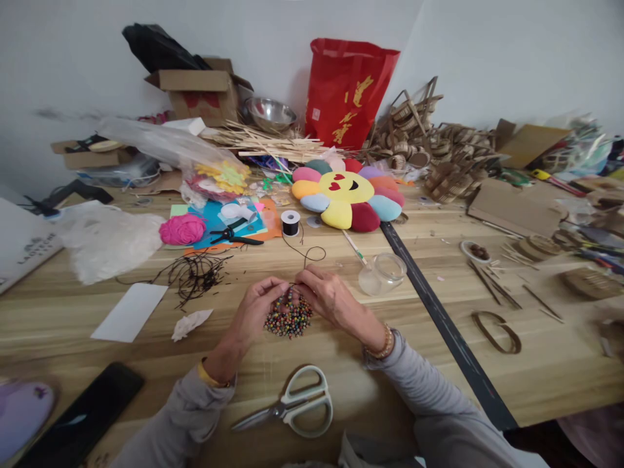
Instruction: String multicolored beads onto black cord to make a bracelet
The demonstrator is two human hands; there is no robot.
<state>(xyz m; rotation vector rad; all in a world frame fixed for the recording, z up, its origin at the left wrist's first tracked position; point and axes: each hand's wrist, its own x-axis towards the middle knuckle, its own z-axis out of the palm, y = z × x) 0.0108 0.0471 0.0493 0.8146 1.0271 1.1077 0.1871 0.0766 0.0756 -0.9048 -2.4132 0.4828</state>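
Note:
My left hand (256, 311) and my right hand (327, 297) meet over a small heap of many-coloured beads (288, 318) on the wooden table (400, 338). Both hands have their fingers pinched together at the top of the heap, where a thin black thread (306, 255) runs up toward a black thread spool (290, 222). What sits between the fingertips is too small to make out for sure. White-handled scissors (297, 406) lie near the front edge, between my forearms.
A flower-shaped plush cushion (347, 195), a glass jar (383, 273), a pink yarn ball (182, 229), black pliers (234, 235), a tangle of black thread pieces (195, 276), white paper (130, 312), a dark phone (80, 416), a red bag (348, 88), cardboard boxes and woven craft pieces crowd the table.

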